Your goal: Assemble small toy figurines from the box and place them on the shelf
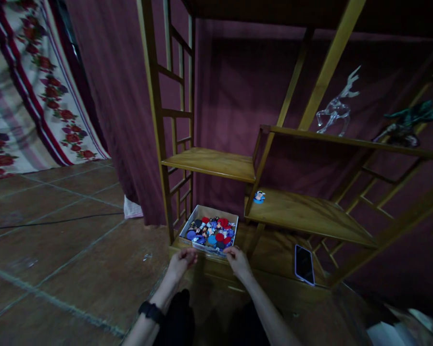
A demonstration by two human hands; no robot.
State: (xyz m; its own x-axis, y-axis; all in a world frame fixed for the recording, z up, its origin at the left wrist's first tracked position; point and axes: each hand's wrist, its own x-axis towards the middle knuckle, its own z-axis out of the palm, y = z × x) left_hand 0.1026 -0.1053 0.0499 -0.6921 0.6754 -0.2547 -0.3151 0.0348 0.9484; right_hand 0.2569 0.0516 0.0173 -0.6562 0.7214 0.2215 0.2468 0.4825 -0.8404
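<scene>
A shallow cardboard box [234, 229] stands on the lowest shelf, filled with several small figurines [211, 231] on round red, blue and black bases. My left hand [182, 261] is just in front of the box's near left side, its fingers loosely curled; whatever they may hold is too small to see. At the near right corner is my right hand [237, 261], thumb and fingers pinched together against or just before the rim. I cannot tell whether the rim or something small is between them. One small figurine with a blue base [259, 197] stands alone on the middle shelf.
The wooden shelf unit [209, 162] has boards at several heights and upright posts. A phone [304, 264] lies at the lower right. A clear deer figure [335, 113] and a dark green ornament [406, 125] stand higher up. A purple curtain [111, 96] hangs at left.
</scene>
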